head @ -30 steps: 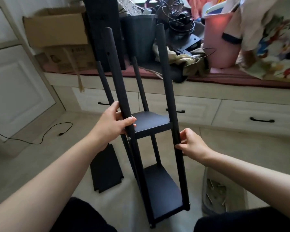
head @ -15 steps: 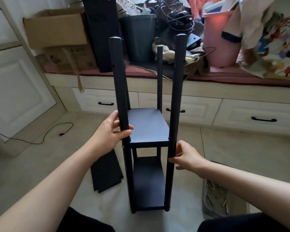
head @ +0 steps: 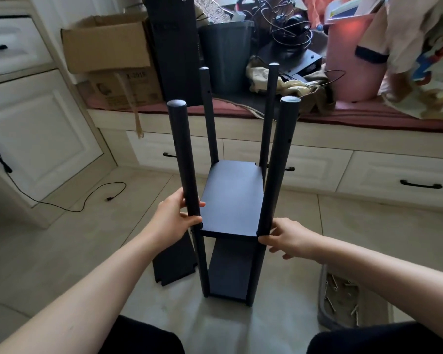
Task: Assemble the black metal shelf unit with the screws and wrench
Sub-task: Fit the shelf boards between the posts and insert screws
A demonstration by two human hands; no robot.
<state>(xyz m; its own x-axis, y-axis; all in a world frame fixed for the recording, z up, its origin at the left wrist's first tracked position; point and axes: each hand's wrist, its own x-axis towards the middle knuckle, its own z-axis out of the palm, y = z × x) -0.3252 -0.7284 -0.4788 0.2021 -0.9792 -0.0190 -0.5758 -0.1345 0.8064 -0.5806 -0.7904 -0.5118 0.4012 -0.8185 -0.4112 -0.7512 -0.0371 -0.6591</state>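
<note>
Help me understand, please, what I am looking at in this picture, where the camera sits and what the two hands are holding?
A head-worn camera looks down at a person's bare hands. The left hand grips the near left post of a half-built black metal shelf unit standing upright on the pale tiled floor. The right hand pinches its near right post. A loose black shelf panel lies left of the unit; a grey tray of screws sits right.

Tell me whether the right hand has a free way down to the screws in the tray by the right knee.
Probably yes: the right hand pinches the near right post, the screw tray lies just below the forearm, nothing between. It must let go first.
</note>
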